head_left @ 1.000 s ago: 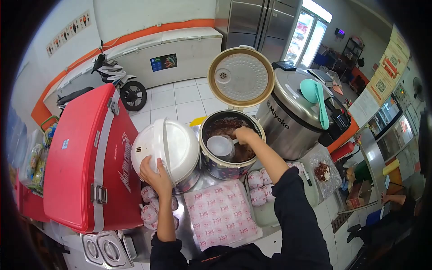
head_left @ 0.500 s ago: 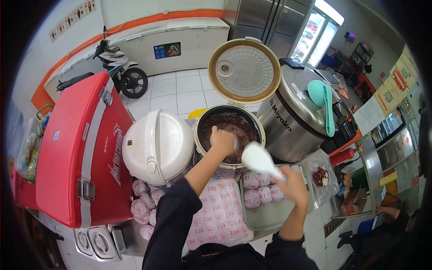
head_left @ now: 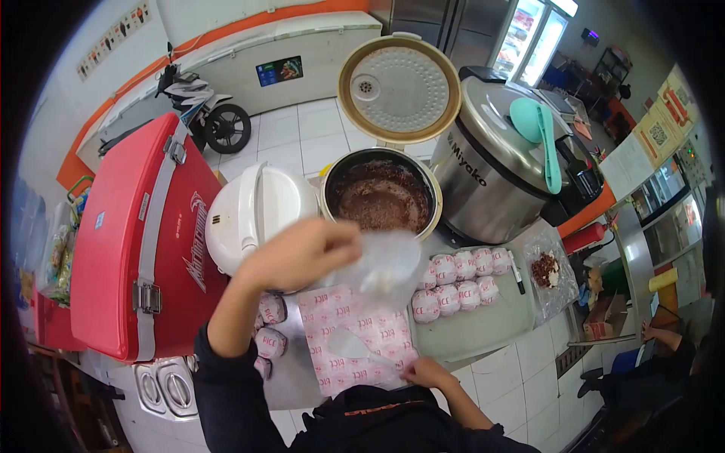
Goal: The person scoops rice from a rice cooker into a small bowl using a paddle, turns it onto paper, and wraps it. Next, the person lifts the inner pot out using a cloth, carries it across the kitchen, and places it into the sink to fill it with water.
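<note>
My left hand [head_left: 313,253], fingers closed, grips a translucent white cup [head_left: 389,264] that is smeared by motion. It is between the open rice cooker [head_left: 328,208] and the printed wrapping paper [head_left: 321,370]; a small pale patch shows through the cup. My right hand [head_left: 424,371] is closed on the handle of a white rice paddle [head_left: 351,345], whose blade is over the stack of paper near the front edge. Reddish-brown rice [head_left: 381,200] lies in the cooker's pot, below its raised lid [head_left: 404,94].
Several wrapped rice balls [head_left: 453,293] and a marker [head_left: 517,273] are in a tray [head_left: 468,336]. More wrapped balls [head_left: 270,341] lie left of the paper. A white cooker [head_left: 283,204], red cooler box [head_left: 124,249] and steel Miyako cooker [head_left: 479,181] stand around.
My left hand has come out of the pot toward me with the cup. My right hand has brought the paddle down over the paper. The view has shifted slightly.
</note>
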